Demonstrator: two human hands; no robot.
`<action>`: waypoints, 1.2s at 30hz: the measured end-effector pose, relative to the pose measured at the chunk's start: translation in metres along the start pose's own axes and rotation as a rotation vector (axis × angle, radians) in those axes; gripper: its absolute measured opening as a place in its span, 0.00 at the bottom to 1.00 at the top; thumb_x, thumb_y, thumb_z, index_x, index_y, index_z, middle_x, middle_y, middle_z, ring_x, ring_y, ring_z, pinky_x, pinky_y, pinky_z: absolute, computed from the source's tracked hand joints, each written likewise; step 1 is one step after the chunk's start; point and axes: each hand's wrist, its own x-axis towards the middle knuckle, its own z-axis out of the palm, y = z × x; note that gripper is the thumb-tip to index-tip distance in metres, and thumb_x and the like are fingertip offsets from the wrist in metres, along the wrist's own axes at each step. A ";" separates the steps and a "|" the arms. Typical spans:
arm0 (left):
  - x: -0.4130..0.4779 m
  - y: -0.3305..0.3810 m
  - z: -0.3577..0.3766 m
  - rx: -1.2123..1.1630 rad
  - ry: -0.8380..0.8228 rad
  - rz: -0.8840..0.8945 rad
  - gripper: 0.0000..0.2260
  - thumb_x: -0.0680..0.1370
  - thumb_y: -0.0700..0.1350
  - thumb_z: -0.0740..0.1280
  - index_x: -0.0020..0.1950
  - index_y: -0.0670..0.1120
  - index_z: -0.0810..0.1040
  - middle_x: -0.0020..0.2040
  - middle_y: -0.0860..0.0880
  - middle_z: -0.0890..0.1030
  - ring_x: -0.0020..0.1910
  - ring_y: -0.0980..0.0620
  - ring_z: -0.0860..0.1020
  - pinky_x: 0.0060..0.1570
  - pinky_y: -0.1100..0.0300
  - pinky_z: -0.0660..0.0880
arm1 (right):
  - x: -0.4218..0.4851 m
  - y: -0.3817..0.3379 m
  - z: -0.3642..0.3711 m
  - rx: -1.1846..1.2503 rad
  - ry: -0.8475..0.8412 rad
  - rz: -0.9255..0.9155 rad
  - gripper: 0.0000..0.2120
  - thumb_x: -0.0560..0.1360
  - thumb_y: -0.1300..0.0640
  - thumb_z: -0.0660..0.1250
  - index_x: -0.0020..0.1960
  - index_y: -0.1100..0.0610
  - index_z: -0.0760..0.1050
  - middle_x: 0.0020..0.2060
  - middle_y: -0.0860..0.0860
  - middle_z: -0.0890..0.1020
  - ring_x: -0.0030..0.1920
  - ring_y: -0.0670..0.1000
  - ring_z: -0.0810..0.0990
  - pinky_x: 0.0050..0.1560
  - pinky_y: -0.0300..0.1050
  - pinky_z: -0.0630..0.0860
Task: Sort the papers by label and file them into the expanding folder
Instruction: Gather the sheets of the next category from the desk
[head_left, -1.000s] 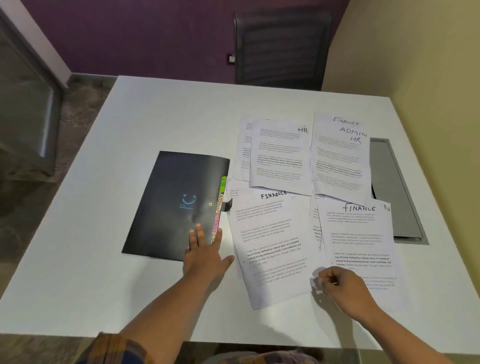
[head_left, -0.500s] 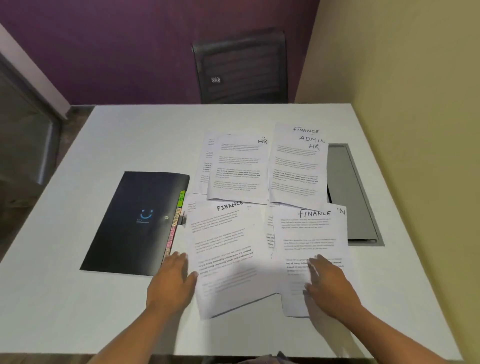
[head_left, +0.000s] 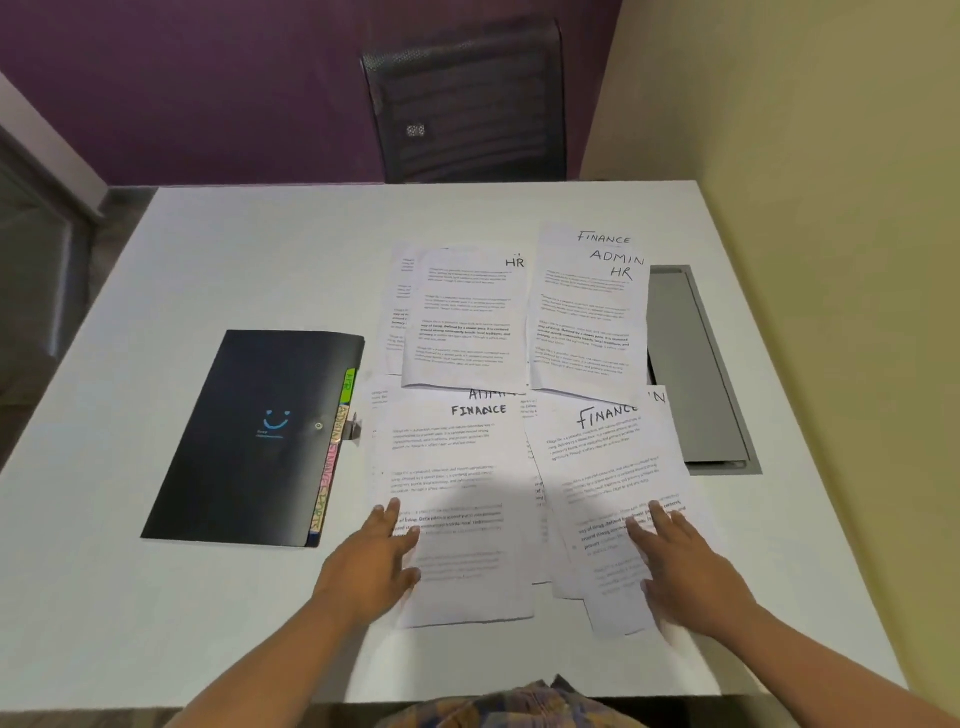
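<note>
A black expanding folder (head_left: 244, 441) lies closed on the white table (head_left: 156, 623), coloured label tabs along its right edge. Right of it, several printed sheets overlap. Two near sheets read FINANCE: one (head_left: 457, 467) under my left hand (head_left: 376, 558), one (head_left: 608, 467) under my right hand (head_left: 680, 561). Both hands lie flat with fingers spread on the sheets' lower parts. Farther back lie an HR sheet (head_left: 462, 317) and a stack (head_left: 592, 312) showing FINANCE, ADMIN and HR. Edges of ADMIN sheets peek out beneath the near ones.
A grey recessed cable tray (head_left: 691, 374) is set into the table at the right, partly covered by papers. A dark mesh chair (head_left: 467, 104) stands behind the far edge. A yellow wall runs close along the right side.
My left hand moved from the folder's lower right corner onto the left FINANCE sheet. My right hand went from pinching the right sheet's corner to lying flat on it. The view shifted.
</note>
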 end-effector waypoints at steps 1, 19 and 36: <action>0.000 0.000 -0.002 -0.032 0.029 -0.011 0.23 0.78 0.59 0.64 0.73 0.56 0.70 0.81 0.52 0.53 0.79 0.50 0.58 0.69 0.54 0.70 | 0.000 0.002 0.002 -0.008 0.005 -0.017 0.40 0.75 0.46 0.64 0.79 0.40 0.46 0.80 0.46 0.44 0.81 0.54 0.47 0.73 0.52 0.67; 0.024 0.002 -0.005 -0.600 0.241 -0.581 0.30 0.66 0.50 0.81 0.60 0.43 0.70 0.58 0.42 0.74 0.55 0.40 0.77 0.50 0.45 0.77 | 0.020 0.001 -0.020 0.351 0.206 0.538 0.23 0.67 0.45 0.74 0.56 0.56 0.73 0.56 0.56 0.77 0.54 0.61 0.78 0.51 0.53 0.77; 0.011 -0.003 -0.015 -0.928 0.322 -0.455 0.14 0.78 0.46 0.70 0.35 0.41 0.76 0.32 0.44 0.79 0.33 0.46 0.76 0.32 0.59 0.68 | 0.029 0.026 -0.027 0.564 0.188 0.594 0.40 0.60 0.49 0.83 0.65 0.58 0.68 0.54 0.56 0.79 0.56 0.61 0.79 0.52 0.50 0.76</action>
